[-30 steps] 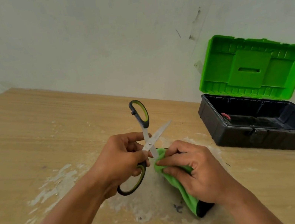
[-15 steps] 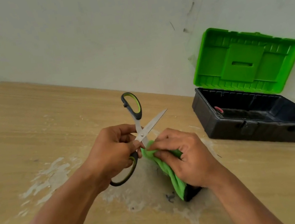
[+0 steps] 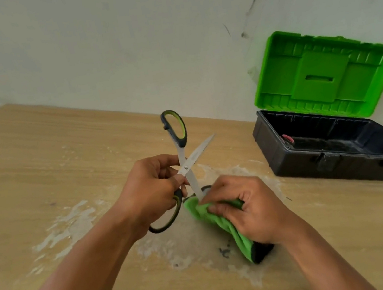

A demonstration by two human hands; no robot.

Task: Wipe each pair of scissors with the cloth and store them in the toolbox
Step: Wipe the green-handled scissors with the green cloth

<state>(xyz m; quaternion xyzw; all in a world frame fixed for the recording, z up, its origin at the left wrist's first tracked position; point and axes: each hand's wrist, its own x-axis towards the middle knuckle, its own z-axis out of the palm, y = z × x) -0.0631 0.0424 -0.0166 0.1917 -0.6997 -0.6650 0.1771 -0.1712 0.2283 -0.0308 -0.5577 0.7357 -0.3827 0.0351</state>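
Left hand (image 3: pixel 147 192) gripping scissors (image 3: pixel 196 155) near pivot, blades spread, above table. Right hand (image 3: pixel 249 208) pinching cloth (image 3: pixel 197 208) round lower blade tip. Advising: wiping spine-side, fingers staying off edge. Toolbox (image 3: pixel 302 164) standing open at right

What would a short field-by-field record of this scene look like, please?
scissors: blades spread open, one handle loop pointing up
left hand: grips the scissors by the lower handle
right hand: pinches the green cloth round the lower blade's tip
toolbox: black, green lid raised, on the table, right of the hands
stage: wiping; scissors not yet stored
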